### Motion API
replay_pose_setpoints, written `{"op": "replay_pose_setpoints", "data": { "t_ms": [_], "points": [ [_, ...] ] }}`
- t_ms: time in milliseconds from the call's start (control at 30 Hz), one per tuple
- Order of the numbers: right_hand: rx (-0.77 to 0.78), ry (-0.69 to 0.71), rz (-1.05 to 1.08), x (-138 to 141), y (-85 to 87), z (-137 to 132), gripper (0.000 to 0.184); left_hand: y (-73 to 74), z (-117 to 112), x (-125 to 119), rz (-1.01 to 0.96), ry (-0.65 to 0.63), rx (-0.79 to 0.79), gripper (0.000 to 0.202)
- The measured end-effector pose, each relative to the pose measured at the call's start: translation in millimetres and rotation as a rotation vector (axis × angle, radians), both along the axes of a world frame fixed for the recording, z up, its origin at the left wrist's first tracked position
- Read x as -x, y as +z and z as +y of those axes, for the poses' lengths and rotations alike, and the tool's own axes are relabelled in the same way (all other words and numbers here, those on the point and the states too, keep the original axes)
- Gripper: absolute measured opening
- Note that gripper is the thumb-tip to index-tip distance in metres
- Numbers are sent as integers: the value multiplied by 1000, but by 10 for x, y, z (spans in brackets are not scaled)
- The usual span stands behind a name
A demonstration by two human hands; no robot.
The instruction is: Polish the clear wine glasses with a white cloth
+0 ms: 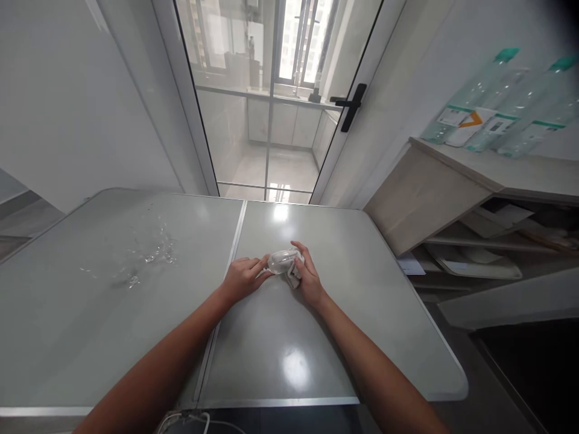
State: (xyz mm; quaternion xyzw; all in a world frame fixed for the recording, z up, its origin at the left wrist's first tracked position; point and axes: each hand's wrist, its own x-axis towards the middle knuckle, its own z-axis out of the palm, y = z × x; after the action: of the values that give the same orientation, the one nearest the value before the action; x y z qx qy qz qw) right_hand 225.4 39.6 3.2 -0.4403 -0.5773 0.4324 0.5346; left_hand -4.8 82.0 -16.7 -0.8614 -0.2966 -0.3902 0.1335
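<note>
The worktop (271, 349) spreads across the scene, pale grey-green and glossy, with a metal edge and a metal strip (240, 220) dividing it into left and right parts. Beyond its far edge stands a glazed door (269, 120) with a black handle (351, 107); a window and pale cupboards show through the panes. At the right, a wooden shelf unit (446, 175) stands close to the worktop, with papers and a tray in its compartments. Clear bottles (496, 124) with green caps are grouped on its top. On the left part of the worktop, well apart from the hands, lie glinting transparent items (158, 253); their outlines are too faint to count. Pale cables (205, 419) show below the near edge.

The left hand (244, 278), its forearm crossing the strip, has a narrow grip on the left end of a clear vessel (281, 261). The right hand (310, 278) grips a white cloth (293, 277) against the vessel's right end. The vessel is above the worktop's right part, just right of the strip. It looks rounded, colourless and shiny, tilted onto its side; cloth and fingers cover its right end. Whether it is glass or plastic cannot be told.
</note>
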Motion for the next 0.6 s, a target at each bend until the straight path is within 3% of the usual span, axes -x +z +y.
{"op": "replay_pose_setpoints", "data": {
  "t_ms": [200,333,500,600],
  "points": [
    [-48,153,-69,-9,28,47,47,16,3,25,31,-23,63,31],
    [-36,52,-91,11,-49,101,41,41,-5,69,1,-58,143,32],
    [63,-116,127,-16,-53,106,40,27,0,50,-70,-60,224,31],
    [90,-54,128,-30,6,69,44,6,-1,13,-41,-60,171,31]
  ]
}}
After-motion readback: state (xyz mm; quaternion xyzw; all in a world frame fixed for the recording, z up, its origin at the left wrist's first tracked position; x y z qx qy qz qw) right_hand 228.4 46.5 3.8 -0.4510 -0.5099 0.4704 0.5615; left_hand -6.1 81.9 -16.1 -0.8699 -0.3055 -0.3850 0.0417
